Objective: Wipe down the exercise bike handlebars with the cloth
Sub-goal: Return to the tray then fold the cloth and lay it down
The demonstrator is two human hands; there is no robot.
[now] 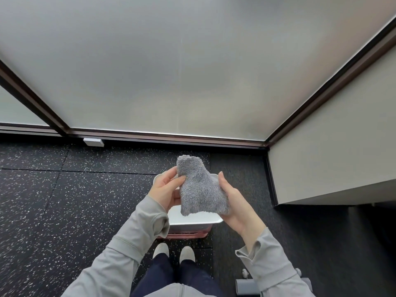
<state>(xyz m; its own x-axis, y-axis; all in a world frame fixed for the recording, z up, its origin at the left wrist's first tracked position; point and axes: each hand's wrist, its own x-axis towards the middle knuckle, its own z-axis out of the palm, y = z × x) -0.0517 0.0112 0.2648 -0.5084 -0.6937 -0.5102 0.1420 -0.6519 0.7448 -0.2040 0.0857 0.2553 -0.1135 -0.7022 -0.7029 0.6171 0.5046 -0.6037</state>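
Observation:
A fluffy grey cloth [198, 185] is held up between both hands at the middle of the view, folded into a rough wedge. My left hand [166, 189] pinches its left edge with thumb and fingers. My right hand [234, 202] cups its right side and lower corner. No handlebars of the exercise bike show in this view.
A white tray [192, 221] rests on a pink stand [182, 235] just below my hands, in front of my feet. Speckled black rubber floor [53, 200] spreads to the left. A frosted glass wall [171, 71] stands ahead, a grey ledge [342, 157] to the right, and grey equipment parts [246, 285] at the lower right.

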